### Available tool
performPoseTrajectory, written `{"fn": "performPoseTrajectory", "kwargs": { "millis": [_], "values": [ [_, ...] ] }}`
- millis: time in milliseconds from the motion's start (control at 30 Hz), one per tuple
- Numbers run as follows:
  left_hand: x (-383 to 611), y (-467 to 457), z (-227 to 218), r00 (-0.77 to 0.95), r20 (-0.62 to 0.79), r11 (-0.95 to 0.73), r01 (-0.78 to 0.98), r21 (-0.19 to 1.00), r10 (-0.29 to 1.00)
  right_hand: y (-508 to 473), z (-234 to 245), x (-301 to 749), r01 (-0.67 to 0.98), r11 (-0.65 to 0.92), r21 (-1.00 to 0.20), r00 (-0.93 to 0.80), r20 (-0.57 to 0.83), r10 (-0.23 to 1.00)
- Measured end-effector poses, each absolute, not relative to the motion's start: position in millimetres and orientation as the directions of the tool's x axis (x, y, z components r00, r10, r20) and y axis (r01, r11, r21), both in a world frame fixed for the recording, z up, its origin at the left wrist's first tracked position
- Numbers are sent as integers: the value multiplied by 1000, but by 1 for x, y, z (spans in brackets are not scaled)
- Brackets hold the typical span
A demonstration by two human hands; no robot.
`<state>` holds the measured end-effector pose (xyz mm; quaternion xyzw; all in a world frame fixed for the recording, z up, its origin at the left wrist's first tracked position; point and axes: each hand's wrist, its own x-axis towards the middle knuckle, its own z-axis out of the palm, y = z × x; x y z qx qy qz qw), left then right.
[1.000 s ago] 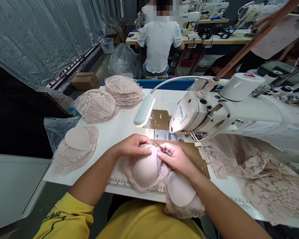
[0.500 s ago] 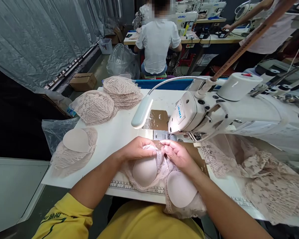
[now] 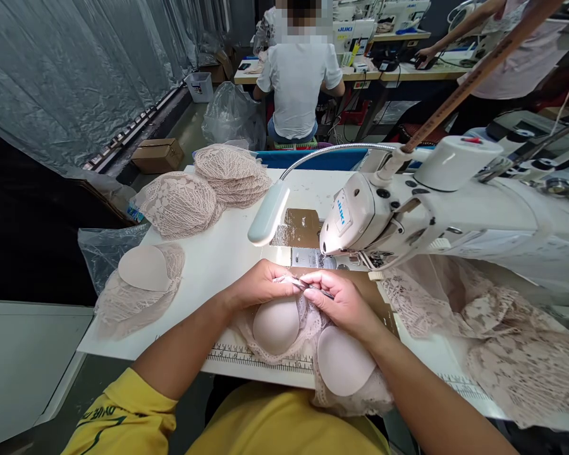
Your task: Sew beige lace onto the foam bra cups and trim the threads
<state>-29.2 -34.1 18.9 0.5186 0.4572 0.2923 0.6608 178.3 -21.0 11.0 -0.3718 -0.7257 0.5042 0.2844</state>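
Note:
A pale pink lace bra (image 3: 308,325) with two smooth foam cups lies over the table's front edge and hangs toward my lap. The fingers of my left hand (image 3: 268,284) pinch its upper lace edge above the left cup. My right hand (image 3: 336,297) is closed on a slim, pointed metal tool (image 3: 308,286), tweezers or thread snips; I cannot tell which. Its tip reaches the lace at my left fingertips. Both hands are just in front of the sewing machine's needle plate (image 3: 306,257). My fingers partly cover the gripped lace.
A white JUKI sewing machine (image 3: 408,208) stands at the right, with a lamp (image 3: 269,213) beside its head. Stacked lace cups (image 3: 177,205) lie at the back left, a foam cup (image 3: 143,268) on lace nearer. More lace (image 3: 521,347) lies right. Co-workers (image 3: 298,88) are beyond.
The metal tool has turned in my right hand and now points left to the lace at my left fingertips. My hands have drawn slightly closer; the bra has barely moved.

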Motion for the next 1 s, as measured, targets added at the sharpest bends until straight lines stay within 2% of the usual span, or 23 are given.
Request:
{"fn": "performPoseTrajectory", "kwargs": {
  "millis": [233, 433, 667, 800, 900, 1000],
  "values": [
    [-29, -34, 19, 430, -311, 290, 116, 950, 847, -21, 9, 178, 261, 221, -940, -530, 52, 847],
    [-28, -34, 18, 401, -309, 264, 164, 950, 863, -17, 6, 179, 227, 177, -958, -584, 12, 812],
    [-23, -35, 17, 473, -253, 154, 237, 959, 844, -21, 8, 173, 312, 208, -927, -569, -7, 822],
    [-27, -32, 17, 497, -279, 195, 214, 957, 822, -18, 8, 174, 315, 167, -934, -523, -24, 852],
    [-39, -25, 15, 481, -308, 263, 160, 951, 821, -14, 11, 182, 330, 85, -940, -479, -89, 873],
    [-54, -19, 11, 397, -391, 376, 118, 919, 830, -13, 21, 200, 497, 64, -865, -425, -178, 887]
  ]
}}
